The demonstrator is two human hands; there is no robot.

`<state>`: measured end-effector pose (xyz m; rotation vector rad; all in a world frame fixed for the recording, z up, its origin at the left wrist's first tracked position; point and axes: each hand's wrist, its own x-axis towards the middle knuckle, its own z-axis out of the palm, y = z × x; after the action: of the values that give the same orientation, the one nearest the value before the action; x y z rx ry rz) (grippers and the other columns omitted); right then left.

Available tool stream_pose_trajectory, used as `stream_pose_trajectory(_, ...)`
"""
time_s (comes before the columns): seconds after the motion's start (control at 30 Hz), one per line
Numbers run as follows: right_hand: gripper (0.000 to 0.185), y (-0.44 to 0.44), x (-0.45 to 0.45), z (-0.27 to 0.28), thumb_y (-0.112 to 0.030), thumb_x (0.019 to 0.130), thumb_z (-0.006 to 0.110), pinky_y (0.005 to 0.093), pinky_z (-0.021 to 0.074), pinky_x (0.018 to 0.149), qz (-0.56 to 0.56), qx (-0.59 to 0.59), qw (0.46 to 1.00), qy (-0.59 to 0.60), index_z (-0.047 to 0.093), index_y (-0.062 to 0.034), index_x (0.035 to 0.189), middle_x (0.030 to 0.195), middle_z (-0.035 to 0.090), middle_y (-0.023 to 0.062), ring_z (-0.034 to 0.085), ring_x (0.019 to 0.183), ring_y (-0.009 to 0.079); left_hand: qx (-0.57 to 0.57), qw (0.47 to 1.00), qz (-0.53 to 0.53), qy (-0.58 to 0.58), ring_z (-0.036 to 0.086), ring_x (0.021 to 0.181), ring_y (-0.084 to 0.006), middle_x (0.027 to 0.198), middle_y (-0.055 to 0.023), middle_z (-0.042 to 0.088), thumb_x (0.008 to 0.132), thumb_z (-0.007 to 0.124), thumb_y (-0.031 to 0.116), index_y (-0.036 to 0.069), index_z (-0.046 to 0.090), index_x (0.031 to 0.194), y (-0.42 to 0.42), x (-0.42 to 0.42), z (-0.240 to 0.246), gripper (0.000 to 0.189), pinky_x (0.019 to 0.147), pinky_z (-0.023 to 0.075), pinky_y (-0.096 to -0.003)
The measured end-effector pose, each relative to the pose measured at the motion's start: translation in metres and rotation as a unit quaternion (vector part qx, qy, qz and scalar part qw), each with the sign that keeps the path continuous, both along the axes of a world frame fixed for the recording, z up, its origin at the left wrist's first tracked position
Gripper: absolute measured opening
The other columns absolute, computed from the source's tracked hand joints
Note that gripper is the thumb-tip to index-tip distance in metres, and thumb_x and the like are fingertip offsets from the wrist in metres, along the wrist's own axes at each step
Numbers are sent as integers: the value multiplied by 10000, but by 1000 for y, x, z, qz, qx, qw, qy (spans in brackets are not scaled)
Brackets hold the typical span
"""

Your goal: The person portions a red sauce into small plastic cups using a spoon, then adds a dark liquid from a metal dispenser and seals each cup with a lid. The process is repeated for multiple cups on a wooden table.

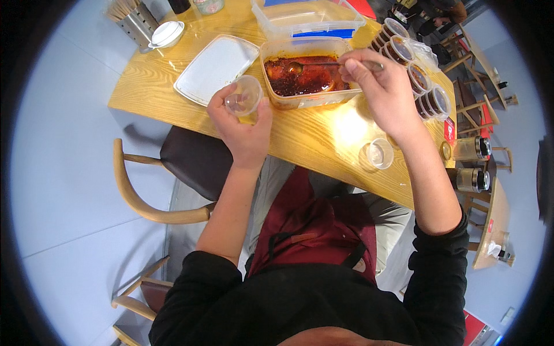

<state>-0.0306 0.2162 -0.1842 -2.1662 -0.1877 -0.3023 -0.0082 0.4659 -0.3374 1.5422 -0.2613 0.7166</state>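
Observation:
My left hand [243, 129] holds a small clear plastic cup [247, 96] by its sides, over the table edge just left of a plastic food box [303, 102]. Dark red chili oil [318, 80] with sediment fills the lower part of that box. My right hand [374, 86] grips the handle of a metal spoon [311, 65], whose bowl lies at the surface of the oil. Against the left side of the box is a white rectangular lid [218, 65] with a few specks on it. Another clear cup [381, 154] stands near the table's front edge, below my right forearm.
Stacks of lidded cups with dark sauce [419, 80] line the right side. Behind the oil box sits a clear bin [309, 19] with blue clips. A chopstick holder [136, 26] and white lidded bowl [167, 34] occupy the far left. Glass jars [467, 148] stand right; a chair [194, 162] adjoins the table.

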Motion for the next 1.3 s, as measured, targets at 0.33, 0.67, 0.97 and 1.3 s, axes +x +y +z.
stream_pose_trajectory(0.33,245,2,-7,-12,-172,1184,578,325,619,876,-8,221,970,98,724,23,1158,1041,793,108,757,930,166,-20,999,5,-30,608,1257,-242,1473,-157,528,917,899,25,19,434,1532,1,3,-2,771,1120,503,-416)
stream_pose_trajectory(0.67,295,-31,-1,-7,-251,1194,575,352,629,870,-101,304,946,58,721,5,1193,1039,795,122,765,903,195,85,994,27,66,621,1364,-293,1597,-192,623,922,875,30,38,343,1710,23,3,70,951,1211,456,-477)
stream_pose_trajectory(0.97,299,-50,-6,36,-240,1204,583,343,638,881,-91,275,957,-22,743,12,1223,1048,816,127,792,928,188,356,928,-58,96,652,1381,-423,1483,-173,749,895,905,160,64,373,1755,15,38,122,1016,1266,435,-515)
stream_pose_trajectory(1.3,252,-10,-76,46,-117,1170,657,339,601,1037,61,156,981,-100,768,37,1336,1194,822,115,779,1132,195,228,963,-98,109,654,1402,-387,1482,-190,724,888,963,215,69,380,1754,-19,33,109,1054,1230,498,-511)
